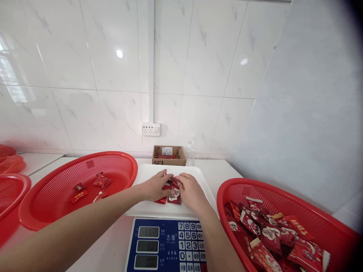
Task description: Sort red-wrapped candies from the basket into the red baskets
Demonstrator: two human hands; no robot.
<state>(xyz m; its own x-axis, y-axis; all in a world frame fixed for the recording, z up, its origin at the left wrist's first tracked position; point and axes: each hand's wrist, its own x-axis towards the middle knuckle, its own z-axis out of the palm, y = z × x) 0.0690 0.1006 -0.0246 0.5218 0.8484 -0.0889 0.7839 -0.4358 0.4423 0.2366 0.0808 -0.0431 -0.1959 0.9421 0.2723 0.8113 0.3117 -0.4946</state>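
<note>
Both my hands rest on the white weighing tray (147,173) of a blue electronic scale (167,245). My left hand (154,186) lies over red sachets (173,194) on the tray, fingers curled down onto them. My right hand (190,190) meets it from the right, with its fingertips pinched on the same small pile of red packets. A few packets peek out beneath the hands.
A red mesh basket (56,211) at left holds several red sachets (102,180). Another red basket (334,230) at right is heaped with red packets (269,238). A small cardboard box (169,155) stands against the tiled wall, below a socket (151,129). Another red basket edge (11,189) sits far left.
</note>
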